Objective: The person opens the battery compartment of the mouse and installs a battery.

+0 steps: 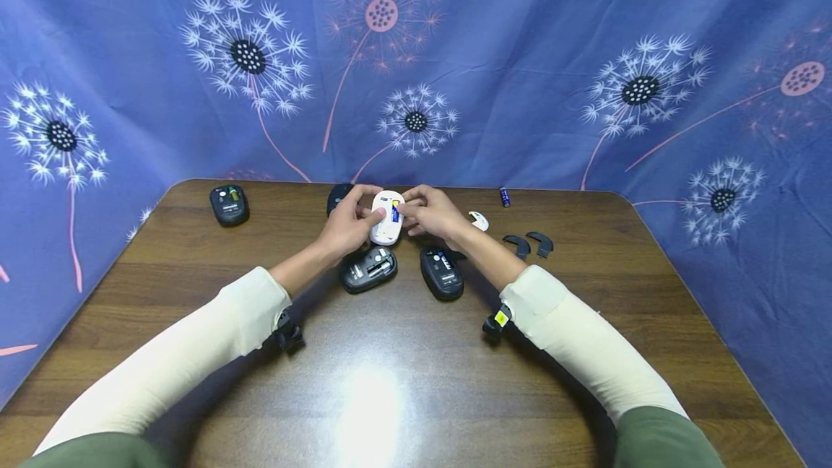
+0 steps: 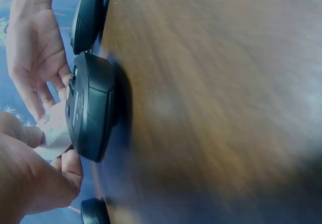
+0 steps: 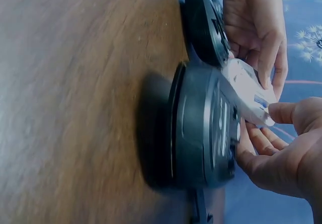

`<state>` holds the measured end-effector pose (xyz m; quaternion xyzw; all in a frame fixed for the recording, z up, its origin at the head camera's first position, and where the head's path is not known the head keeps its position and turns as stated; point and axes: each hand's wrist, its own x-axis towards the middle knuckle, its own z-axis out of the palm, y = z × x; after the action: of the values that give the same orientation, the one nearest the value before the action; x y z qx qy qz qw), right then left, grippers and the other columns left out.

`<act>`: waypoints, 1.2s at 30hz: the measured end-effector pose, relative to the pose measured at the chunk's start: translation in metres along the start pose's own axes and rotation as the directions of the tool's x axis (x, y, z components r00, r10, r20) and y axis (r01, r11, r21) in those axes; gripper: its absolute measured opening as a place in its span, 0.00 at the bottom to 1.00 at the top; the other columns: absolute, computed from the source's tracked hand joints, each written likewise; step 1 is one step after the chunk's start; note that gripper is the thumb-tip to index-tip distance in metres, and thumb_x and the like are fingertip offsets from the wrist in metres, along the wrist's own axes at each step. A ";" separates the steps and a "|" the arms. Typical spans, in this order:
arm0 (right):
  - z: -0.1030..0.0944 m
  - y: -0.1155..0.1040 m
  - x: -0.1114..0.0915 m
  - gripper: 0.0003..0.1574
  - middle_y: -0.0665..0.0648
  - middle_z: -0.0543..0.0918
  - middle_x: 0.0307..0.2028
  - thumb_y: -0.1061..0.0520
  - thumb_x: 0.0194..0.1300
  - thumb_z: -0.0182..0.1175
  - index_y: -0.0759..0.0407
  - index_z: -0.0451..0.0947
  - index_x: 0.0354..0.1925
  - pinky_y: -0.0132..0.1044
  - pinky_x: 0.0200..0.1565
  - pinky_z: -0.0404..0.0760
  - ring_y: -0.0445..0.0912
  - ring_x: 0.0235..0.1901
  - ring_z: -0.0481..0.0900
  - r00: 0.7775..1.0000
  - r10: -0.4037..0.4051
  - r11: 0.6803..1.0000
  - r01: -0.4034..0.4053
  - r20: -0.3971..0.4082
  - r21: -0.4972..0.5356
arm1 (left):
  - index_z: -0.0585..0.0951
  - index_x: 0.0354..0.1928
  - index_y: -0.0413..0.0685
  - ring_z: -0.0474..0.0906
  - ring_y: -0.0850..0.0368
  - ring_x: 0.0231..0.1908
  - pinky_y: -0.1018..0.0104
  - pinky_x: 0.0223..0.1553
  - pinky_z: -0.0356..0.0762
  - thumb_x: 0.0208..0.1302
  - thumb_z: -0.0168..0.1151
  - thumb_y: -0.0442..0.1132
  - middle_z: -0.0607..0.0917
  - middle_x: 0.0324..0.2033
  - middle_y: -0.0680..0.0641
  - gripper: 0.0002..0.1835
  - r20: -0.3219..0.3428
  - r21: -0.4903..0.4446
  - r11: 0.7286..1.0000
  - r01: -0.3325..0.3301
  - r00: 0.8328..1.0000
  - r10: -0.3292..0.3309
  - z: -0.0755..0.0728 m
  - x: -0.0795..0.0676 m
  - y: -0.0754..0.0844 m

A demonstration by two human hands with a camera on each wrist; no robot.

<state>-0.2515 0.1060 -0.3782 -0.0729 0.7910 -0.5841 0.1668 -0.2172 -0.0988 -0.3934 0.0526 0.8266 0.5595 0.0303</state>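
Observation:
A white computer mouse, underside up with its battery bay uncovered, is held above the table between both hands. My left hand grips its left side, the thumb lying across the underside. In the bay sits a blue-and-yellow battery. From the other side my right hand holds the mouse, thumb at the battery and fingers behind the shell, as the right wrist view shows. Nearer me lie two black mice, one below the left hand, the other below the right, both underside up.
Another black mouse lies underside up at the far left, and a dark mouse is partly hidden behind the left hand. To the right are a white battery cover, two black covers and a loose blue battery near the back edge.

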 end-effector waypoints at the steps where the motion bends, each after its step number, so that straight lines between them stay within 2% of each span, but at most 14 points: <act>1: 0.003 -0.001 0.001 0.24 0.63 0.88 0.55 0.59 0.84 0.64 0.67 0.74 0.71 0.42 0.50 0.98 0.47 0.43 0.89 1.000 -0.001 1.000 0.001 0.003 0.005 | 0.75 0.78 0.51 0.81 0.58 0.32 0.64 0.30 0.89 0.85 0.64 0.39 0.90 0.49 0.35 0.25 -0.008 0.002 1.000 0.011 1.000 -0.011 -0.002 -0.001 -0.002; 6: 0.018 -0.005 0.005 0.25 0.68 0.86 0.59 0.63 0.82 0.64 0.70 0.73 0.71 0.51 0.62 0.97 0.49 0.46 0.89 0.999 -0.016 1.000 0.015 0.037 0.020 | 0.72 0.77 0.51 0.86 0.55 0.38 0.64 0.33 0.92 0.85 0.65 0.39 0.90 0.52 0.33 0.25 -0.020 0.023 0.999 0.044 0.999 -0.043 -0.014 -0.009 -0.010; 11: 0.030 -0.008 0.010 0.26 0.72 0.85 0.64 0.66 0.81 0.63 0.71 0.76 0.72 0.53 0.70 0.93 0.51 0.52 0.87 0.997 -0.036 0.999 0.035 0.075 0.019 | 0.70 0.76 0.47 0.88 0.51 0.37 0.63 0.37 0.95 0.84 0.66 0.38 0.89 0.52 0.33 0.26 -0.042 0.030 0.998 0.059 0.997 -0.058 -0.025 -0.016 -0.016; 17: 0.044 -0.010 0.013 0.27 0.73 0.86 0.65 0.67 0.81 0.62 0.71 0.77 0.74 0.50 0.71 0.93 0.54 0.60 0.87 0.991 -0.058 0.998 0.058 0.123 0.006 | 0.68 0.73 0.36 0.88 0.55 0.35 0.64 0.42 0.99 0.81 0.69 0.35 0.85 0.51 0.36 0.27 -0.082 -0.005 0.998 0.067 0.994 -0.068 -0.036 -0.022 -0.023; 25: 0.058 -0.013 0.013 0.30 0.70 0.85 0.69 0.65 0.81 0.62 0.69 0.76 0.76 0.49 0.73 0.91 0.59 0.70 0.85 0.982 -0.067 0.995 0.078 0.179 -0.057 | 0.65 0.71 0.32 0.87 0.58 0.32 0.66 0.40 0.99 0.81 0.67 0.33 0.82 0.49 0.37 0.28 -0.064 -0.061 0.994 0.094 0.993 -0.098 -0.049 -0.029 -0.031; 32: 0.068 -0.017 0.015 0.31 0.69 0.84 0.71 0.62 0.82 0.61 0.68 0.75 0.78 0.47 0.69 0.92 0.59 0.71 0.84 0.969 -0.097 0.981 0.132 0.226 -0.144 | 0.64 0.71 0.31 0.88 0.59 0.31 0.67 0.40 0.98 0.82 0.68 0.36 0.83 0.46 0.39 0.29 -0.056 -0.027 0.993 0.115 0.992 -0.116 -0.063 -0.036 -0.035; 36: 0.075 -0.019 0.015 0.31 0.69 0.85 0.71 0.61 0.81 0.60 0.68 0.76 0.77 0.43 0.68 0.92 0.58 0.71 0.84 0.962 -0.111 0.967 0.163 0.249 -0.197 | 0.65 0.70 0.31 0.87 0.61 0.30 0.70 0.35 0.96 0.82 0.67 0.38 0.85 0.43 0.42 0.28 -0.068 0.025 0.992 0.125 0.990 -0.123 -0.070 -0.041 -0.038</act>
<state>-0.2408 0.0276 -0.3827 -0.2144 0.8172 -0.4922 0.2097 -0.1866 -0.1827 -0.4030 -0.0173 0.8369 0.5459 0.0368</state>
